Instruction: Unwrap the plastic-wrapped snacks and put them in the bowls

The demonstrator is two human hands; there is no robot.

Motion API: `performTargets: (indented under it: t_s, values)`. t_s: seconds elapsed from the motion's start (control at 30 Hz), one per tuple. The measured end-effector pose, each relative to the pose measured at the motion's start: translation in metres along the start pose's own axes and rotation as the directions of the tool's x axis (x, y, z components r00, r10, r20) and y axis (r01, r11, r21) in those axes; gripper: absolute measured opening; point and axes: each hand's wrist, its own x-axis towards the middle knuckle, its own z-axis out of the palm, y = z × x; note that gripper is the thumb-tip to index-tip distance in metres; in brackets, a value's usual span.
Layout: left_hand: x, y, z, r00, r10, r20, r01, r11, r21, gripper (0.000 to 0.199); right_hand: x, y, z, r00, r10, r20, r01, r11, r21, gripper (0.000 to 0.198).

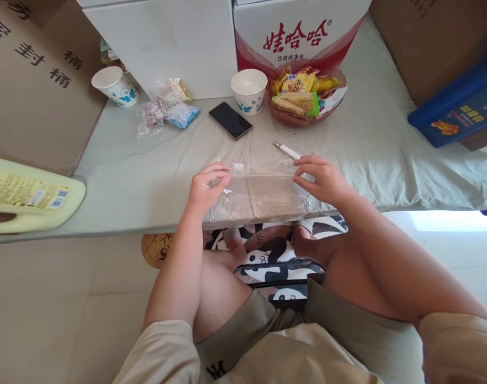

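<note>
A clear plastic bag (263,194) lies stretched flat at the front edge of the cloth-covered table, a straight line running across its upper part. My left hand (208,185) pinches its left side between thumb and fingers. On the opposite side, my right hand (322,177) has thumb and fingers closed on the right end of that line. Just beyond the right fingertips is a slim white pen-like tool (287,150) with a metal tip, its near end partly covered by the hand. Farther back rests a dark smartphone (231,120).
Behind the phone stand a paper cup (249,92) and a basket (281,114) of wrapped snacks. At left are a tilted paper cup (116,87), crumpled wrappers (167,106), a cardboard box (35,106) and a yellow jug (35,194). A blue container (455,101) stands right.
</note>
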Motion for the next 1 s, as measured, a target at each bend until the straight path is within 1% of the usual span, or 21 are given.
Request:
performTargets:
  t_s: [0.07,0.13,0.2,0.27,0.33,0.43,0.47,0.5,0.57,0.63,0.67,0.73,0.8,0.83,0.9,0.93,0.97,1.0]
  values:
    - [-0.002,0.006,-0.001,0.993,-0.056,-0.102,0.045,0.993,-0.106,0.020,-0.004,-0.006,-0.008,0.999,0.048,-0.020,-0.046,0.995,0.087,0.017]
    - [-0.002,0.011,0.001,0.969,-0.158,-0.190,0.110,0.964,-0.242,0.028,-0.008,-0.012,-0.015,0.987,0.162,-0.015,-0.157,0.970,0.187,0.018]
    - [0.000,0.015,0.005,0.936,-0.273,-0.222,0.176,0.910,-0.376,0.034,-0.010,-0.015,-0.017,0.958,0.286,0.019,-0.280,0.919,0.278,0.022]
    - [0.004,0.017,0.009,0.910,-0.362,-0.203,0.243,0.862,-0.445,0.038,-0.010,-0.015,-0.016,0.928,0.369,0.060,-0.365,0.863,0.349,0.025]
    - [0.010,0.015,0.013,0.889,-0.419,-0.183,0.301,0.837,-0.456,0.038,-0.008,-0.012,-0.011,0.915,0.392,0.095,-0.396,0.825,0.404,0.030]
    - [0.016,0.007,0.015,0.853,-0.486,-0.189,0.370,0.819,-0.438,0.033,-0.004,-0.006,-0.002,0.927,0.329,0.182,-0.375,0.800,0.468,0.049]
    - [0.018,0.004,0.015,0.847,-0.494,-0.194,0.384,0.822,-0.420,0.031,-0.002,-0.005,0.001,0.926,0.319,0.201,-0.377,0.789,0.485,0.052]
    - [0.019,0.002,0.015,0.848,-0.493,-0.195,0.392,0.831,-0.395,0.030,-0.001,-0.004,0.003,0.922,0.328,0.205,-0.387,0.773,0.503,0.051]
    - [0.020,-0.002,0.014,0.862,-0.473,-0.185,0.393,0.852,-0.347,0.028,0.000,-0.003,0.005,0.906,0.385,0.177,-0.416,0.726,0.547,0.047]
    - [0.021,-0.001,0.013,0.866,-0.474,-0.161,0.401,0.849,-0.343,0.029,-0.002,-0.002,0.004,0.888,0.435,0.151,-0.436,0.686,0.582,0.052]
    - [0.021,0.000,0.012,0.860,-0.491,-0.142,0.417,0.835,-0.359,0.029,-0.004,-0.002,0.003,0.884,0.439,0.161,-0.444,0.680,0.583,0.056]
    - [0.022,0.003,0.010,0.837,-0.539,-0.096,0.462,0.789,-0.405,0.027,-0.009,-0.002,0.000,0.886,0.411,0.214,-0.458,0.704,0.543,0.067]
    - [0.023,0.006,0.008,0.810,-0.584,-0.057,0.503,0.742,-0.444,0.026,-0.015,-0.005,-0.002,0.898,0.360,0.254,-0.439,0.777,0.452,0.074]
    - [0.023,0.006,0.007,0.800,-0.598,-0.046,0.515,0.725,-0.458,0.026,-0.017,-0.008,-0.003,0.913,0.336,0.230,-0.403,0.829,0.387,0.073]
    - [0.024,0.006,0.006,0.790,-0.612,-0.033,0.528,0.706,-0.472,0.026,-0.019,-0.015,-0.004,0.959,0.271,0.087,-0.284,0.933,0.222,0.064]
    - [0.024,0.006,0.005,0.788,-0.616,-0.024,0.534,0.702,-0.471,0.026,-0.019,-0.020,-0.004,0.977,0.213,0.004,-0.212,0.967,0.140,0.057]
    - [0.024,0.006,0.005,0.787,-0.616,-0.012,0.541,0.700,-0.466,0.026,-0.018,-0.024,-0.003,0.989,0.141,-0.054,-0.136,0.988,0.075,0.051]
    - [0.024,0.006,0.005,0.789,-0.614,0.012,0.550,0.698,-0.458,0.025,-0.017,-0.027,-0.001,0.996,0.061,-0.066,-0.059,0.998,0.036,0.046]
